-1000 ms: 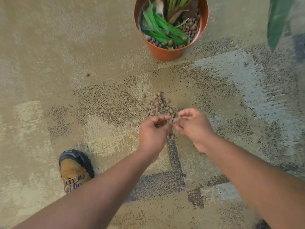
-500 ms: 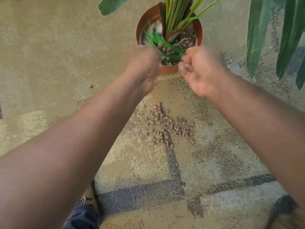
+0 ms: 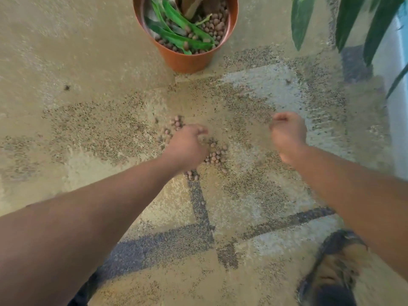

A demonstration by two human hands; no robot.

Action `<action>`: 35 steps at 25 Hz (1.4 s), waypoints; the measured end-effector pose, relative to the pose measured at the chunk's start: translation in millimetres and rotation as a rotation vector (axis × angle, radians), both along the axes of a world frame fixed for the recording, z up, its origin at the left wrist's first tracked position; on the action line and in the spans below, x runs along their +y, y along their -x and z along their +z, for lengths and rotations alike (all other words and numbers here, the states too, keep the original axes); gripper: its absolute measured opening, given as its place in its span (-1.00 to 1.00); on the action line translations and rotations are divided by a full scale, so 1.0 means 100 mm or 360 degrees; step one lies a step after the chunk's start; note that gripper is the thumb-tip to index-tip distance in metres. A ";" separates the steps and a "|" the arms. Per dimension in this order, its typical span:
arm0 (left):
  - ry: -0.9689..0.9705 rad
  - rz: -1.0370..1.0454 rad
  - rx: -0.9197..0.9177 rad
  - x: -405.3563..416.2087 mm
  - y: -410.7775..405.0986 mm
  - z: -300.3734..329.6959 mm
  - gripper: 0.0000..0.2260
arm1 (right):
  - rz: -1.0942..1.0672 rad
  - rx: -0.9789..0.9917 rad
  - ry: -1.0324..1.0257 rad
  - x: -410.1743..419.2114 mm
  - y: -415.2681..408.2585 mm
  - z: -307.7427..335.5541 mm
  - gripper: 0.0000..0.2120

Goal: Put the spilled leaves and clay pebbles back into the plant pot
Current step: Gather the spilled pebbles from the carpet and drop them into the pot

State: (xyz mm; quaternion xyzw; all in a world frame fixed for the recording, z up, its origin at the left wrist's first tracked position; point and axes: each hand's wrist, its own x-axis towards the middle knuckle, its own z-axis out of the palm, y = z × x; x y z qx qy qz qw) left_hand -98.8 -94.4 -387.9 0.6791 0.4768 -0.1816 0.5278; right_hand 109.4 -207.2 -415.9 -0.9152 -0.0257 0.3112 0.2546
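Observation:
A terracotta plant pot (image 3: 187, 60) stands on the floor at the top middle. It holds green leaves (image 3: 176, 37) and clay pebbles. Several spilled clay pebbles (image 3: 217, 156) lie in a loose pile on the floor in front of it. My left hand (image 3: 187, 146) is down on the pile, its fingers curled into the pebbles and covering part of them. My right hand (image 3: 288, 133) hovers to the right of the pile, curled into a fist, with nothing visible in it. No loose leaves show on the floor.
The floor is a speckled tan carpet with dark stripes (image 3: 198, 206). Long leaves of a larger plant (image 3: 302, 18) hang in at the top right beside a white surface (image 3: 397, 107). My shoe (image 3: 331, 272) stands at the bottom right.
Both hands have come back from above the pot. The left has dropped onto the pebble pile; the right has moved out to the right of it.

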 end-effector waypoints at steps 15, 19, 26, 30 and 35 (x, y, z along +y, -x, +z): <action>-0.0325 -0.1194 0.0444 0.01 -0.01 -0.48 -0.29 | 0.1131 -0.0081 0.0485 0.39 -0.99 -0.32 -0.42; -0.0355 -0.1179 0.0396 0.02 0.01 -0.49 -0.31 | 0.1364 -0.0399 0.0744 0.45 -1.01 -0.31 -0.60; -0.0368 -0.1141 0.0386 0.03 0.00 -0.47 -0.30 | 0.1699 -0.0643 0.0295 0.52 -0.84 -0.38 -0.77; -0.0397 -0.1124 0.0349 0.04 0.04 -0.48 -0.30 | 0.1669 -0.0468 0.0112 0.63 -0.41 -0.35 -0.72; -0.0407 -0.1105 0.0329 0.05 0.04 -0.47 -0.33 | 0.1560 -0.0321 0.0051 0.64 -0.13 -0.41 -0.95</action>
